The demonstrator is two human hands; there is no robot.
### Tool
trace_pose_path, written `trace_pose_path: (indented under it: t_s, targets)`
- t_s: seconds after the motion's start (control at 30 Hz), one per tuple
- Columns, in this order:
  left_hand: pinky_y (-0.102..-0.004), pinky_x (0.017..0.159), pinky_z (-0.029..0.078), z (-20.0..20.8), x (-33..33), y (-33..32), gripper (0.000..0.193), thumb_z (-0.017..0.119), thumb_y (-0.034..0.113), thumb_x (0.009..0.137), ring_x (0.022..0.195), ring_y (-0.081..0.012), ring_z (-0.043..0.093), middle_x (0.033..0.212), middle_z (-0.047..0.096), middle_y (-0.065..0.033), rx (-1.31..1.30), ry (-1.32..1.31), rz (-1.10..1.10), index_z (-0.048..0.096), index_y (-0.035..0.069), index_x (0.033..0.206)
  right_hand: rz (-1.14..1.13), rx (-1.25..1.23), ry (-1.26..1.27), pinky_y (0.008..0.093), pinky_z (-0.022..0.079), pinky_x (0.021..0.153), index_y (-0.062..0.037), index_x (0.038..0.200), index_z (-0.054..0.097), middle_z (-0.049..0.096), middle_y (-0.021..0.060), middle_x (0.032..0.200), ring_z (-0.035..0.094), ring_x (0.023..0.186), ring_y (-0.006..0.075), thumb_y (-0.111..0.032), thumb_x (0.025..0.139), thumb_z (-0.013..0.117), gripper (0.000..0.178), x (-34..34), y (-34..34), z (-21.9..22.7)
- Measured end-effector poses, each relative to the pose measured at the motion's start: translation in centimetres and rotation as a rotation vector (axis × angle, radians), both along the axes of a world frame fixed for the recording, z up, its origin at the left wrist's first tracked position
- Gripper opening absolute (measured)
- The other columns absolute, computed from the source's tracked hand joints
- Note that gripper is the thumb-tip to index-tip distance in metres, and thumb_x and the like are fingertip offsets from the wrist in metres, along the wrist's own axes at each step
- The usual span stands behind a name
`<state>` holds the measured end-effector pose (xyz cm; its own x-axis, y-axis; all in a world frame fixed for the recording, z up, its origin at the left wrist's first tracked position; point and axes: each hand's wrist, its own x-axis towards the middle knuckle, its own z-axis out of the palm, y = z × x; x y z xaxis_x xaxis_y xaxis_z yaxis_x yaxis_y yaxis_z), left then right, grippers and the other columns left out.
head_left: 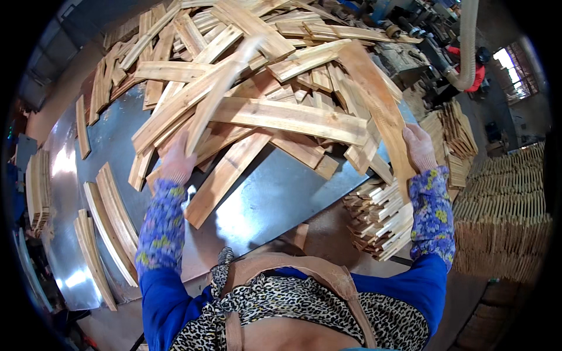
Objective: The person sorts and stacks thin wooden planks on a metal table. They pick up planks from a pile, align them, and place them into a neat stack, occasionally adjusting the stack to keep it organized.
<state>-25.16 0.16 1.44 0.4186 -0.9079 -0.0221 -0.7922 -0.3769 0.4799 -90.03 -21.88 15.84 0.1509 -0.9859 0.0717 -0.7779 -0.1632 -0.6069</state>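
Observation:
My left hand point(178, 160), seemingly in a pale knit glove, is closed around the near end of a narrow wooden board point(218, 93). That board is tilted up and its far end is smeared by motion. On the right, my right hand point(420, 147) grips the edge of a long, wider reddish-brown board point(376, 93), which slants from the heap toward my forearm. Between the hands lies a loose heap of wooden boards point(293, 120), crossing one another on a shiny metal table point(263, 202).
Several curved slats point(114, 210) lie at the table's left. Below my right hand is a stack of boards point(380, 219); further right stands a tall stack of slats point(503, 205). A ribbed hose point(468, 44), machinery and a person in red point(477, 76) are at the far right.

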Motion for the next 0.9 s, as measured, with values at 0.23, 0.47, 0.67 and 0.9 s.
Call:
trace_pose_path:
  t_s: [0.23,0.47,0.67,0.9]
  targets:
    - [-0.0512,0.12,0.047,0.3,-0.3,16.4,0.063,0.072,0.042,0.097,0.132,-0.0394,0.067,0.143,0.07,-0.0271,0.019,0.326,0.64,0.07,0.0,0.144,0.107,0.2,-0.474,0.0354,0.052,0.108,0.0052,0.136,0.073,0.076,0.0114,0.131,0.068,0.12,0.02,-0.023,0.109,0.069,0.039,11.4,6.4,-1.5]
    - [-0.0643,0.129,0.025,0.2,6.2,32.1,0.084,0.083,0.054,0.086,0.161,-0.0422,0.033,0.177,0.032,-0.0168,0.634,-0.214,0.934,0.057,0.027,0.161,0.542,0.488,-0.507,0.0366,0.057,0.098,0.0028,0.13,0.077,0.081,0.0116,0.119,0.074,0.11,0.0204,-0.023,0.105,0.073,0.036,40.9,17.8,-12.7]
    - [-0.0577,0.129,0.031,-0.9,10.1,43.0,0.095,0.081,0.052,0.082,0.155,-0.0466,0.038,0.176,0.034,-0.024,0.529,-0.032,0.872,0.051,0.013,0.164,0.728,0.42,-0.067,0.0416,0.054,0.104,0.0027,0.133,0.075,0.081,0.0188,0.12,0.073,0.116,0.0297,-0.037,0.106,0.066,0.049,63.5,34.9,-16.9]
    - [-0.0542,0.128,0.035,-2.2,12.5,46.1,0.104,0.081,0.06,0.082,0.153,-0.0464,0.044,0.17,0.043,-0.0268,0.292,-0.013,0.91,0.048,0.009,0.166,0.592,0.617,-0.403,0.0426,0.052,0.108,0.0077,0.137,0.069,0.078,0.0247,0.125,0.071,0.118,0.0337,-0.039,0.107,0.065,0.056,72.0,46.1,-21.0]
